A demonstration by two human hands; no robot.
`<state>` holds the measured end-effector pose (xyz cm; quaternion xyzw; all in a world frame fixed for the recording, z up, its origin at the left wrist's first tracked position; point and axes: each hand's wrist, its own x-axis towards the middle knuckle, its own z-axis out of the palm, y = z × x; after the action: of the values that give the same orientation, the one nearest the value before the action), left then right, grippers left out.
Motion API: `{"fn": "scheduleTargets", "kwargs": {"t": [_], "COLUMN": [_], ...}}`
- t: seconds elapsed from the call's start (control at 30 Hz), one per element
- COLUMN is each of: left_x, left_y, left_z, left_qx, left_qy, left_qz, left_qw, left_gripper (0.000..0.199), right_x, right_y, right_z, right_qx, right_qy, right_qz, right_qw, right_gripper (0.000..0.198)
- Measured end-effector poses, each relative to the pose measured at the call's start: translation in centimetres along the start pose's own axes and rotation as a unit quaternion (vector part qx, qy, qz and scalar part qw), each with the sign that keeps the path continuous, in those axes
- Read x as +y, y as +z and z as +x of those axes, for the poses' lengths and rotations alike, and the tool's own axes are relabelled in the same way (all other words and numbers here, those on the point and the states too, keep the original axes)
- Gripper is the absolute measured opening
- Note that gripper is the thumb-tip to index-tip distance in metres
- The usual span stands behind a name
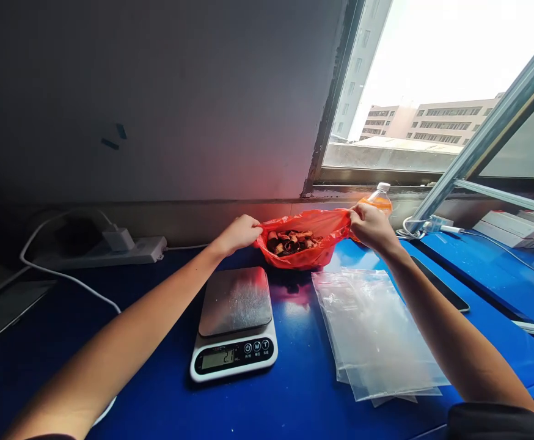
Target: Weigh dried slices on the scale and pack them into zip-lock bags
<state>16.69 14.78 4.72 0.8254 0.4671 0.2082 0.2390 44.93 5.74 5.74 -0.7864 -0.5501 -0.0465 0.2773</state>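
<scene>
A red plastic bag (294, 260) stands at the back of the blue table, its mouth stretched wide between my two hands. Inside it lie dark, reddish-brown curled pieces (292, 241) that look like dried peel or slices. My left hand (241, 233) pinches the bag's left rim, while my right hand (371, 225) grips the right rim. In front of the bag sits a white kitchen scale (236, 324) with a bare metal plate and a lit display reading about 2.1. Clear zip bags (377, 336) lie stacked to its right, below my right forearm.
Behind my right hand stands a bottle of orange drink (380, 197). A power strip (148, 250) with a white plug and cable lies at the left. Further right are a dark phone-like slab (441, 284), a metal frame (459, 140) and white boxes (512, 227).
</scene>
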Motion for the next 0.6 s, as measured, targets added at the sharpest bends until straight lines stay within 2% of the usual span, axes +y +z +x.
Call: {"fn": "scheduleTargets", "kwargs": {"t": [0.1,0.2,0.3,0.37,0.43,0.47,0.53,0.6], "left_x": [0.9,1.6,2.5,3.1,4.0,4.5,5.7,7.0], "left_y": [0.7,1.2,1.7,1.9,2.2,2.5,3.3,4.7], "left_z": [-0.4,-0.3,-0.5,-0.8,-1.5,-1.9,-3.0,-4.2], "left_qx": [-0.015,-0.006,0.022,0.043,0.074,0.089,0.096,0.047], "left_qy": [0.008,0.006,0.009,0.02,0.063,0.099,0.193,0.272], "left_qz": [0.062,0.117,0.15,0.163,0.186,0.202,0.234,0.255], "left_qw": [0.998,0.993,0.988,0.986,0.978,0.97,0.948,0.927], "left_gripper": [0.022,0.018,0.033,0.041,0.038,0.034,0.027,0.027], "right_x": [1.9,2.7,1.9,1.3,1.2,1.4,2.2,3.0], "right_y": [0.1,0.2,0.2,0.1,-0.1,-0.2,-0.5,-0.6], "right_z": [-0.6,-2.2,-4.7,-6.0,-6.1,-5.8,-4.6,-3.1], "right_qx": [0.001,0.005,0.026,-0.046,-0.147,-0.181,-0.207,-0.215], "right_qy": [0.018,-0.003,-0.068,-0.149,-0.222,-0.237,-0.238,-0.24], "right_qz": [-0.05,-0.146,-0.197,-0.184,-0.179,-0.193,-0.243,-0.284], "right_qw": [0.999,0.989,0.978,0.97,0.947,0.935,0.917,0.903], "right_gripper": [0.027,0.033,0.04,0.037,0.035,0.036,0.039,0.04]}}
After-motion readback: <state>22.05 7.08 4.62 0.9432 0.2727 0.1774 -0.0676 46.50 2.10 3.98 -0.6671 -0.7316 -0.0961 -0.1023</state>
